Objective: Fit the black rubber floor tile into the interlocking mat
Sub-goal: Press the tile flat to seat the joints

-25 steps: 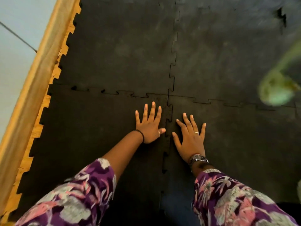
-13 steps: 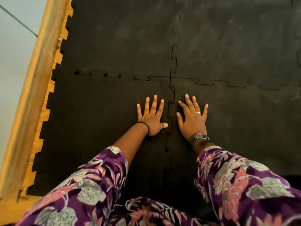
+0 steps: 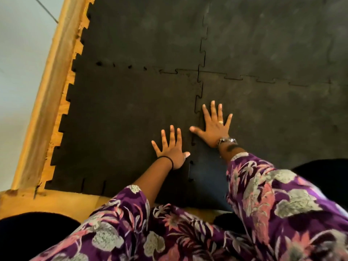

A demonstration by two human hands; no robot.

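Our hands have crept nearer along the seam: left hand (image 3: 170, 150) flat and released on the near-left tile (image 3: 122, 129), right hand (image 3: 214, 127) flat just right of the seam. Far teeth look locked; the near stretch still gapes.

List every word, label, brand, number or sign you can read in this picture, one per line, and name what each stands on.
None: no readable text shows anywhere in this view.
The black rubber floor tile and its neighbours show only plain surface and jigsaw seams.
The watch on the right hand is too small and blurred for its dial to be read.
The floral sleeve bears a leaf and flower pattern, no lettering.
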